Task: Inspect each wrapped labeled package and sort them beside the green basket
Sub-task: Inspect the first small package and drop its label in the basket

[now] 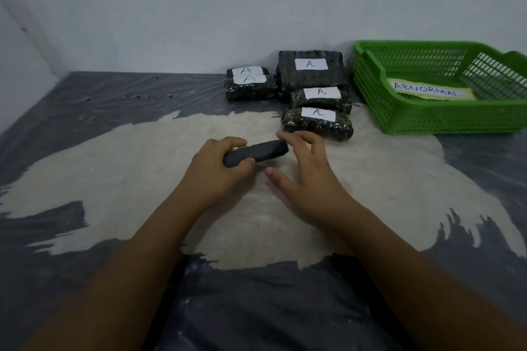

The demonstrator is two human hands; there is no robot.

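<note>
Five "A" packages [310,77] sorted beside green basket [399,120]; left hand [216,168] grips sixth package [255,153] under inspection; right hand [302,168] spread, fingertips touching it.

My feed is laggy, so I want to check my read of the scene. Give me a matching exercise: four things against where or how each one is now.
Things:
1. held package
2. large package
3. sign
4. right hand

Places or states:
a. lies inside the basket
b. open, fingers at the held package's end
c. gripped by the left hand
d. at the back, just left of the basket

Pairs: 1-c, 2-d, 3-a, 4-b
</note>
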